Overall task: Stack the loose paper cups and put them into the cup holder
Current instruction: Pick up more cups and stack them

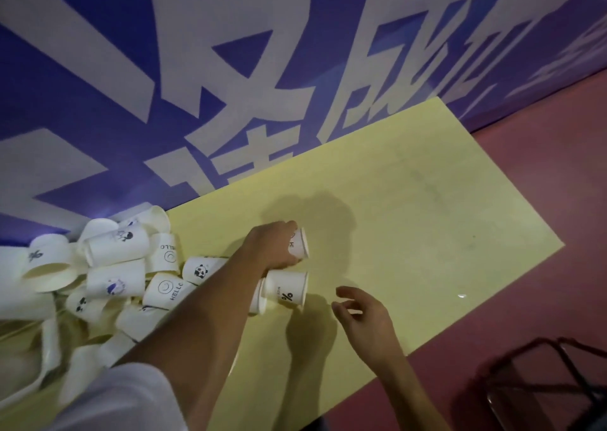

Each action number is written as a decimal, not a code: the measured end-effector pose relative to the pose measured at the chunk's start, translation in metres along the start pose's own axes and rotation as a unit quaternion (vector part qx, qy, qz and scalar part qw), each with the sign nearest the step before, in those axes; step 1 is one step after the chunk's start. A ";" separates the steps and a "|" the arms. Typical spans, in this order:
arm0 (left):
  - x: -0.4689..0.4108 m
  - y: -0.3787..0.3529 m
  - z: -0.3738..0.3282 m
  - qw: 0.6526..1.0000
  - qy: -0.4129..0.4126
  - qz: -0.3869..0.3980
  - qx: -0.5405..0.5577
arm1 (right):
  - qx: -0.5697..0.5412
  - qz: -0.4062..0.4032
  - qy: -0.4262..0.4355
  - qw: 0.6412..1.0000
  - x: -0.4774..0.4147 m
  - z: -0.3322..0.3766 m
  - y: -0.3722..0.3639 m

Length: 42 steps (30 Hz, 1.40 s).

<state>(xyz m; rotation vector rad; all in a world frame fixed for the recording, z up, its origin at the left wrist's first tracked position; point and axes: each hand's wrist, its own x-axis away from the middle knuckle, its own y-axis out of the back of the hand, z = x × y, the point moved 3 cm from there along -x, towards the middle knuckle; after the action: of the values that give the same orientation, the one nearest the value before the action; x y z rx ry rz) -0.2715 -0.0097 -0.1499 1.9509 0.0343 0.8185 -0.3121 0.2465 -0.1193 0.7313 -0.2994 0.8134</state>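
Observation:
A heap of loose white paper cups (111, 266) with small prints lies on its side at the left of the yellow table (410, 207). My left hand (272, 250) is shut around a white cup (300, 245) lying with its mouth to the right. Just below it rests another cup with a percent mark (285, 291), nested on a second cup behind it. My right hand (364, 319) hovers open a little to the right of that cup, touching nothing. I see no cup holder.
A purple banner wall with large white characters (262, 69) rises behind the table. Red floor (542, 184) lies to the right, with a dark metal chair frame (542, 384) at the lower right. The table's right half is bare.

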 end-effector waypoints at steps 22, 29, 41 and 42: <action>0.282 -0.024 0.099 0.811 0.103 -0.316 0.482 | 0.095 -0.039 0.140 0.985 -0.025 0.043 -0.050; 0.365 -0.047 0.167 0.800 0.103 -0.339 0.484 | 0.078 -0.059 0.223 0.970 0.054 0.127 -0.115; 0.481 -0.064 0.283 0.777 0.119 -0.438 0.435 | 0.059 0.009 0.282 0.957 0.176 0.205 -0.280; 0.481 -0.062 0.288 0.771 0.122 -0.450 0.433 | 0.054 0.011 0.280 0.959 0.179 0.208 -0.285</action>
<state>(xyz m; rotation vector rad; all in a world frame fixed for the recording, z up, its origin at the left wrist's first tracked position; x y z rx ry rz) 0.2792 -0.0316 -0.0290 2.2177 1.6334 0.3696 0.0261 0.0691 -0.0147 0.5701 0.2484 1.0262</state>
